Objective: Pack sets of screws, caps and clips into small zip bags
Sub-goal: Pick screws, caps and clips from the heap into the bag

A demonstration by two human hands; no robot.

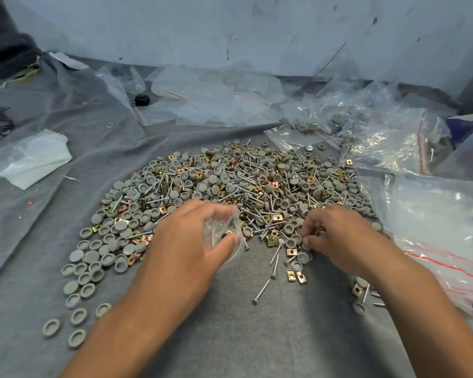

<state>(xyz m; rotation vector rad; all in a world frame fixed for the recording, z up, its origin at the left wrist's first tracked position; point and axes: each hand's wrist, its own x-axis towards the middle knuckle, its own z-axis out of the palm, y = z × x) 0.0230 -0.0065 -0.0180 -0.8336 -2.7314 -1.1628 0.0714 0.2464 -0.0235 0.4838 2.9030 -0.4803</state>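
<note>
Hardware lies heaped in a broad pile (230, 186) on a grey cloth (230, 336) spread over the desk: grey round caps, long silver screws and brass-coloured square clips all mixed together. Loose caps (78, 316) trail off the pile toward the near left, some dish-side up, some flat-side up. A single screw (262, 291) lies apart on the bare cloth between the two forearms, and a pair of clips (296, 276) sits just beyond it.

The left hand (186, 241) holds a small clear zip bag (224, 236) at the near edge of the pile, fingers and thumb curled around the plastic; at least one brass clip shows through the bag's wall. The right hand (336, 236) rests on the pile's near right edge with its fingertips drawn together, pinching among the caps and screws there; what exactly it has between them is too small to make out.

To the right, larger clear bags with red zip lines (421, 148) lie crumpled, several holding packed hardware. More empty plastic bags (216, 99) lie beyond the pile, near a small black object (142, 99). A folded white plastic sheet (36, 159) rests at the left.
</note>
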